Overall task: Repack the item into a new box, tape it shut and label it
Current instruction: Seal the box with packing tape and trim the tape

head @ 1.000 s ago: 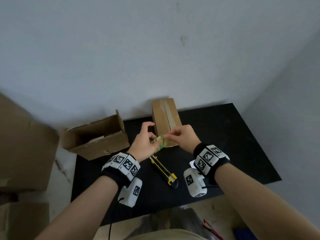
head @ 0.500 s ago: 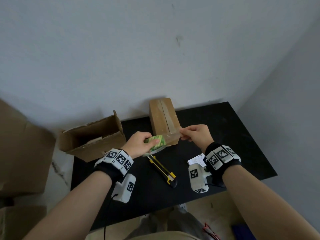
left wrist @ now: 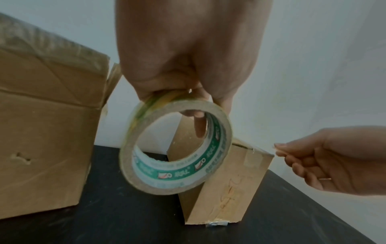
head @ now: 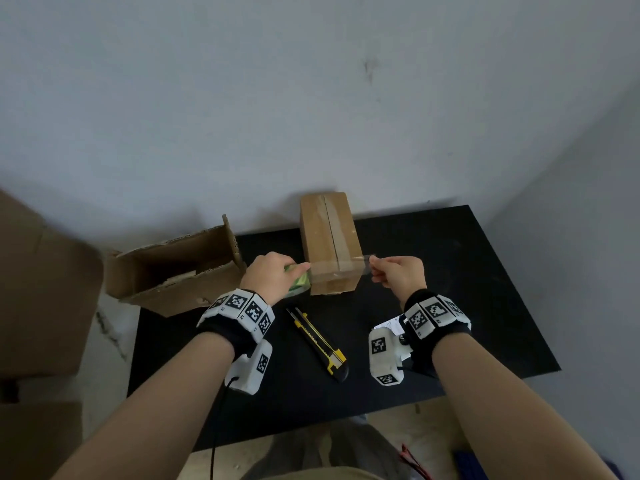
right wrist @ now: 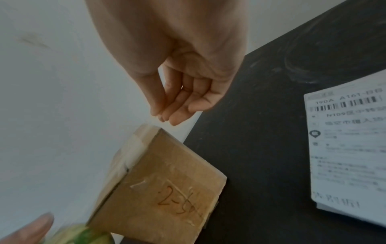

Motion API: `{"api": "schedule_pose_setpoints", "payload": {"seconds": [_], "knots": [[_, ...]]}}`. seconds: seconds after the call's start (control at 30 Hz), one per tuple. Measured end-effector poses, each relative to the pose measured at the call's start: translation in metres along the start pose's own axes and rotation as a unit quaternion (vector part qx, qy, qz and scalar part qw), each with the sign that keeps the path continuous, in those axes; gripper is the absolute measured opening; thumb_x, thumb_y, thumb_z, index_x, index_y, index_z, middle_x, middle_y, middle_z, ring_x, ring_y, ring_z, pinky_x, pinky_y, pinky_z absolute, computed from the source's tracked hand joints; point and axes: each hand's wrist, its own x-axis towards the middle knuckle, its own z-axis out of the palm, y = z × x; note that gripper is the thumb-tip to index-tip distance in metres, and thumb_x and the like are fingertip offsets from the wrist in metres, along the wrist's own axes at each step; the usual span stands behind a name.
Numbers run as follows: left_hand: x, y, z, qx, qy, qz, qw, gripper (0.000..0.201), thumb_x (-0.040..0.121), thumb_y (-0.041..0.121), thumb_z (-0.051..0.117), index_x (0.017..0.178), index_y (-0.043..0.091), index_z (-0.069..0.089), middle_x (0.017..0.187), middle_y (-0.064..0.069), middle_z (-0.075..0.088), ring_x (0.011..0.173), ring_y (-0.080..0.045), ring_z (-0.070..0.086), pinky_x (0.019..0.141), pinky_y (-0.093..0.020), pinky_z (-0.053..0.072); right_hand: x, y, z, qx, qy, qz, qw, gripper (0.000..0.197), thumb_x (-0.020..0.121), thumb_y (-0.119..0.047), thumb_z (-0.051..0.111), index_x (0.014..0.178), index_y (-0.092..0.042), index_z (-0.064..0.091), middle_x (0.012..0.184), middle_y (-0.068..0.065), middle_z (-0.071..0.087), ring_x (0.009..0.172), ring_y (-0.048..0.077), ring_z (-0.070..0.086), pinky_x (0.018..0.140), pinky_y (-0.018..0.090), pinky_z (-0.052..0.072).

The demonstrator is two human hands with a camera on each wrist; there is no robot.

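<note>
Step in hand, as judged: cross-taping the small closed brown cardboard box (head: pixel 329 244), which stands near the middle of the black table's (head: pixel 450 271) far edge, against the wall. A lengthwise strip of tape already covers its top seam.

Hand states:
- Left hand (head: pixel 272 277): fingers curled round the roll of clear packing tape with green-printed core (left wrist: pixel 175 148), one finger through the core. Roll hangs just beside the box's left side, off the table.
- Right hand (head: pixel 398 277): thumb and fingers pinch the free end of the clear tape strip (head: pixel 341 266), just past the box's right top edge.
- The strip spans the box top near its front end, left to right.

Procedure (recommended):
1. Keep the strip taut and square to the top seam; slack will prob. wrinkle it.
2. Lower both ends together, then press the right end down the right side.
3. Whether the strip already touches the cardboard cannot be told.

Surroundings:
- Yellow-and-black utility knife (head: pixel 318 341), near the table's front edge, between the wrists; within reach for cutting.
- White printed shipping label w/ barcode (right wrist: pixel 346 148), flat on the table right of the box, not yet applied.
- Open, empty-looking larger cardboard box (head: pixel 173 268) at the table's far left corner, partly overhanging.

Obstructions: none over the box. The roll hangs near the open box's flap.
</note>
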Motion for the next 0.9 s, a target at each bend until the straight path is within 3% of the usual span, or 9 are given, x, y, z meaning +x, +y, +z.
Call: {"api": "schedule_pose_setpoints", "payload": {"seconds": [0.2,0.43,0.5,0.57,0.6,0.7,0.8,0.87,0.9], "knots": [[0.004,-0.002,0.006,0.000,0.008,-0.014,1.000,0.038,0.091,0.045,0.051,0.099,0.014,0.070,0.087,-0.005,0.069,0.080,-0.017,0.064,0.071,-0.032,0.053,0.010,0.007,0.005,-0.046,0.000,0.000,0.999,0.016,0.085,-0.021,0.066,0.071,-0.014,0.067,0.074,0.002,0.067,0.070,0.012,0.062,0.069,0.026,0.049],[0.008,-0.004,0.011,0.007,0.006,-0.034,0.999,0.036,0.090,0.045,0.053,0.095,0.014,0.071,0.086,-0.005,0.068,0.081,-0.017,0.063,0.074,-0.035,0.054,0.014,0.008,0.008,-0.103,-0.005,0.008,0.995,0.018,0.085,-0.030,0.066,0.073,-0.017,0.068,0.077,0.000,0.068,0.077,0.012,0.064,0.065,0.021,0.047],[0.010,-0.003,0.012,0.001,0.004,-0.036,0.999,0.036,0.089,0.045,0.055,0.094,0.014,0.071,0.085,-0.004,0.068,0.080,-0.016,0.063,0.072,-0.032,0.053,0.014,0.006,0.008,-0.140,0.004,0.003,0.990,0.019,0.085,-0.034,0.065,0.075,-0.018,0.068,0.077,-0.002,0.068,0.079,0.011,0.064,0.068,0.025,0.051],[0.011,-0.003,0.011,-0.002,0.004,-0.037,0.999,0.036,0.089,0.045,0.056,0.091,0.013,0.072,0.083,-0.005,0.069,0.079,-0.016,0.062,0.070,-0.030,0.050,0.014,0.005,0.008,-0.177,0.022,-0.001,0.984,0.019,0.085,-0.036,0.064,0.085,-0.018,0.068,0.079,-0.005,0.065,0.082,0.012,0.063,0.074,0.029,0.053],[0.011,-0.004,0.010,-0.004,0.004,-0.039,0.999,0.035,0.088,0.044,0.057,0.090,0.013,0.072,0.083,-0.005,0.069,0.079,-0.016,0.062,0.070,-0.030,0.050,0.013,0.004,0.008,-0.192,0.025,-0.006,0.981,0.025,0.084,-0.038,0.065,0.099,-0.017,0.066,0.085,-0.005,0.064,0.084,0.012,0.062,0.074,0.028,0.051],[0.010,-0.008,0.008,-0.003,0.009,-0.043,0.999,0.035,0.088,0.044,0.057,0.089,0.013,0.073,0.083,-0.005,0.069,0.080,-0.017,0.063,0.071,-0.031,0.051,0.011,0.009,0.005,-0.233,0.010,-0.007,0.972,0.061,0.081,-0.038,0.069,0.133,-0.019,0.043,0.105,0.003,0.061,0.096,0.017,0.060,0.078,0.030,0.049],[0.010,-0.012,0.010,-0.019,0.003,-0.038,0.999,0.035,0.088,0.044,0.057,0.087,0.014,0.073,0.081,-0.004,0.070,0.077,-0.016,0.063,0.071,-0.033,0.053,0.000,0.012,0.008,-0.268,0.062,-0.110,0.955,0.048,0.088,-0.021,0.061,0.134,-0.016,0.044,0.117,0.005,0.057,0.104,0.015,0.058,0.084,0.026,0.048],[0.009,-0.010,0.013,-0.034,-0.013,-0.031,0.999,0.035,0.089,0.045,0.056,0.086,0.014,0.073,0.078,-0.003,0.069,0.075,-0.015,0.064,0.070,-0.033,0.053,-0.013,0.009,0.017,-0.279,0.102,-0.276,0.914,0.039,0.089,-0.012,0.056,0.128,-0.013,0.051,0.124,0.005,0.056,0.110,0.015,0.056,0.095,0.031,0.047],[0.008,-0.008,0.015,-0.042,-0.021,-0.026,0.999,0.037,0.090,0.046,0.054,0.084,0.015,0.072,0.077,-0.003,0.069,0.074,-0.015,0.064,0.068,-0.032,0.053,-0.019,0.006,0.025,-0.300,0.088,-0.350,0.883,0.039,0.089,-0.011,0.055,0.128,-0.012,0.053,0.129,0.006,0.055,0.116,0.017,0.054,0.102,0.036,0.044]]}}
